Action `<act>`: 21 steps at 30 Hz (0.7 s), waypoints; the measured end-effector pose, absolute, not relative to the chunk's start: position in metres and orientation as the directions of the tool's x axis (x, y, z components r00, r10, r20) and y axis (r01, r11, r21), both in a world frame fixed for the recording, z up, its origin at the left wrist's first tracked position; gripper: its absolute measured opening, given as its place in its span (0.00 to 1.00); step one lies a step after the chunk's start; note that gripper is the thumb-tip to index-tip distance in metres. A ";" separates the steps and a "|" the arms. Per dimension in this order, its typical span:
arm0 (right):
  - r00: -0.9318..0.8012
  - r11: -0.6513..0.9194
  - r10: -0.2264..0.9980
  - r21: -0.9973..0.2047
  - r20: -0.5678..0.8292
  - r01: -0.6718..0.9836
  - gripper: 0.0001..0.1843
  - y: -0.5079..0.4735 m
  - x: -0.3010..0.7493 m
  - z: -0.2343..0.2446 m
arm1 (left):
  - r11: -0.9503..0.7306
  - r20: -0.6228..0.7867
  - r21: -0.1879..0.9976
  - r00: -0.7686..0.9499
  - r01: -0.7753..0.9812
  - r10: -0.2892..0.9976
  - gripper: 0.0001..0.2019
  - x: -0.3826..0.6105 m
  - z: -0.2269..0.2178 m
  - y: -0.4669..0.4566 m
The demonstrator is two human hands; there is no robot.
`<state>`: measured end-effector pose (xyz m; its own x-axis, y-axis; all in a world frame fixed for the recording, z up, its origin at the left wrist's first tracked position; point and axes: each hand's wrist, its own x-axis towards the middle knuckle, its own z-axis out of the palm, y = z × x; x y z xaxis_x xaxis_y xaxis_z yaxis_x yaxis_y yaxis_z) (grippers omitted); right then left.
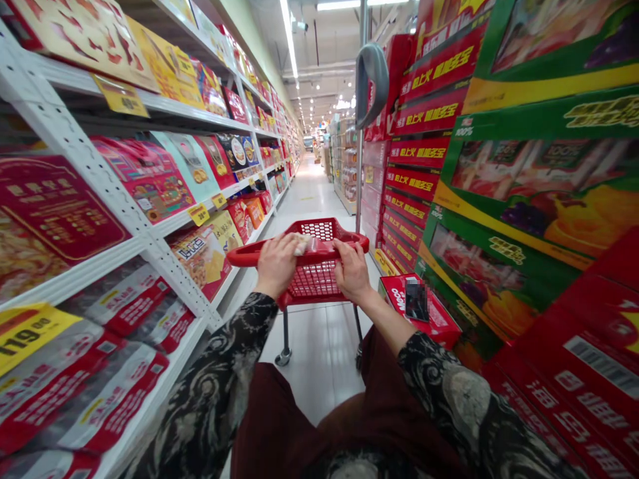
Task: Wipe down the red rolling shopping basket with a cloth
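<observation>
The cart (317, 283) is red. Near, the sleeves (227, 359) are black with pale grey swirls, the trousers (272, 412) dark maroon. At left, the shelf (164, 283) is white, dotted dark, its tags (198, 214) yellow. At right, green boxes (524, 123) carry yellow bands; farther, red cartons (416, 116) bear yellow lettering.

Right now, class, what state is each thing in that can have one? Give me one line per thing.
Left hand: closed over the handle
Right hand: closed over the handle
Red cart: upright on its wheels
White wad: crumpled, against the left hand
Dark object on a red carton: partly blurred, on or off unclear
Light strip: lit
Green cartons: stacked
</observation>
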<state>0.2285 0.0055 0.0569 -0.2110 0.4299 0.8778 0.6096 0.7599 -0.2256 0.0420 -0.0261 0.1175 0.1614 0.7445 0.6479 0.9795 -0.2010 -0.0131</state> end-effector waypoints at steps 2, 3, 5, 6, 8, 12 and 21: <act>-0.198 0.757 0.434 -0.237 0.879 0.609 0.31 0.005 0.227 0.057 | -0.130 0.662 0.036 0.073 0.991 0.746 0.17 0.015 0.117 -0.023; -0.191 0.754 0.439 -0.244 0.878 0.610 0.31 0.005 0.226 0.058 | -0.113 0.663 0.062 0.043 0.992 0.747 0.18 0.006 0.117 -0.021; -0.181 0.741 0.460 -0.263 0.869 0.618 0.31 0.004 0.225 0.058 | -0.116 0.666 0.090 0.027 0.989 0.746 0.18 0.003 0.117 -0.017; -0.176 0.734 0.471 -0.273 0.864 0.622 0.31 0.004 0.224 0.058 | -0.144 0.665 0.086 0.050 0.986 0.745 0.19 0.009 0.117 -0.015; -0.171 0.724 0.486 -0.285 0.857 0.628 0.32 0.004 0.223 0.058 | -0.225 0.663 0.053 0.134 0.973 0.736 0.19 0.030 0.116 -0.013; -0.187 0.730 0.473 -0.265 0.861 0.630 0.30 0.005 0.225 0.059 | -0.341 0.651 -0.013 0.267 0.940 0.711 0.18 0.069 0.115 -0.016; -0.197 0.741 0.485 -0.281 0.852 0.610 0.31 0.005 0.226 0.059 | -0.181 0.687 0.088 0.072 0.979 0.723 0.19 0.010 0.113 -0.021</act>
